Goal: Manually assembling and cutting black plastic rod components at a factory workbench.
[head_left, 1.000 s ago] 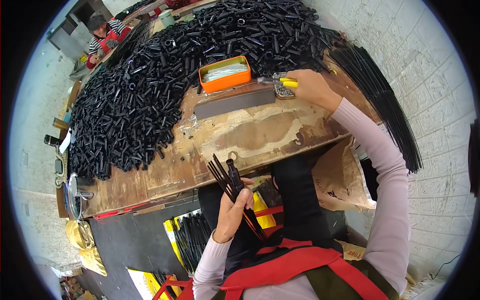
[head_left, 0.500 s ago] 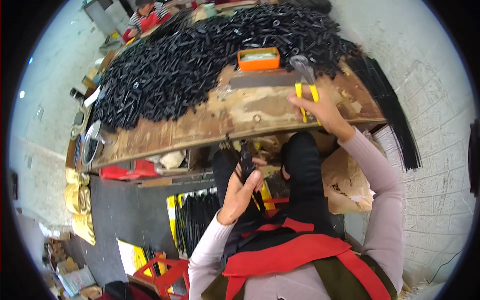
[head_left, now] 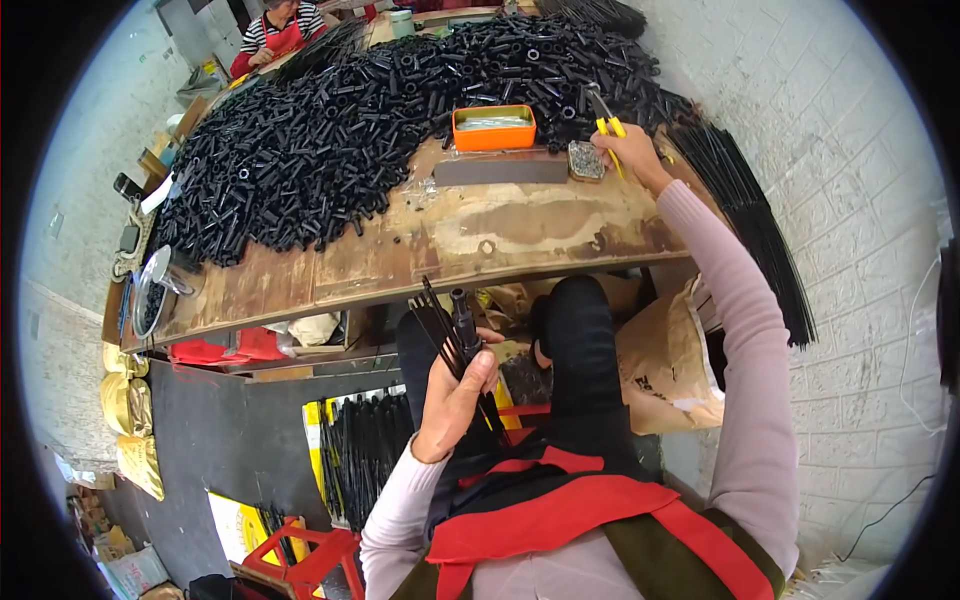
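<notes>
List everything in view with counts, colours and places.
Wooden table: one, brown, centre
Small tubular parts: uncountable heap, black, on table
Rectangular open box: one, orange, before heap
Long flat bar: one, grey, before box
Small square tray: one, silver-filled, right of bar
Long thin rods: many, black, table's right edge
Bundled rods: many, black, lower left
Paper sack: one, brown, lower right
Shiny sacks: several, gold, far left
Plastic stool: one, red, lower left
Co-worker: one, red-aproned, upper left
Metal pliers: one, yellow-handled, right hand
Thin rods: several, black, left hand
Tubular part: one, black, left hand
Left hand: one, pink-sleeved, centre
Right hand: one, pink-sleeved, table's right
</notes>
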Motion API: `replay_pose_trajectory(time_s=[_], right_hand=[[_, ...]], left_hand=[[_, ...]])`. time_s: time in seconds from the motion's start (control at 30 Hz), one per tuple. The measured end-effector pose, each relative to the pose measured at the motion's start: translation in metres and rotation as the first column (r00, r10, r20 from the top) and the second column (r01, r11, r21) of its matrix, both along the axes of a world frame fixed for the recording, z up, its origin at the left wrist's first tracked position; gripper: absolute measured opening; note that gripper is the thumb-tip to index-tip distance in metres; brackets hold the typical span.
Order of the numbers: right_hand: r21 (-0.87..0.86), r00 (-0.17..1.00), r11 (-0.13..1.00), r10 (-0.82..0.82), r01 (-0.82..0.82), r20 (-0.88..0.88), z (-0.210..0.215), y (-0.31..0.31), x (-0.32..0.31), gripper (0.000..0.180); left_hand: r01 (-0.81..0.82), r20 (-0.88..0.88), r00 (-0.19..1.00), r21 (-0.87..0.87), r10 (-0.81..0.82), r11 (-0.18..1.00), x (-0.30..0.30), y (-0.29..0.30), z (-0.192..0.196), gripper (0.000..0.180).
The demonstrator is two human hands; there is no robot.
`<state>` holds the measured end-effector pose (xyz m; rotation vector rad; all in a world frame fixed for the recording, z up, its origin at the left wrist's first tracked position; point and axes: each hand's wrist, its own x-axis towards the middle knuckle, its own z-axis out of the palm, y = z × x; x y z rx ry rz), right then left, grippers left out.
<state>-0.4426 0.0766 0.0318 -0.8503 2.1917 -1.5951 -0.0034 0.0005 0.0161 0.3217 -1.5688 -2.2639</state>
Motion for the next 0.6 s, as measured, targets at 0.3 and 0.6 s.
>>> replay_pose_trajectory(time_s=[0.3, 0.6], right_hand=[[-0.097, 0.954, 0.994, 0.078, -0.052, 0.289, -0.005, 0.012, 0.017, 0.016], [-0.075, 0.912, 0.920, 0.390, -0.384, 0.123, 0.026, 0.066, 0.278, 0.009]], left_hand=[[0.012, 0.040, 0.999, 0.018, -0.013, 1.000, -0.008, -0.004, -0.004, 0.031], [0.122, -0.115, 0.986, 0.019, -0.119, 0.992, -0.001, 0.006, -0.002, 0.062]])
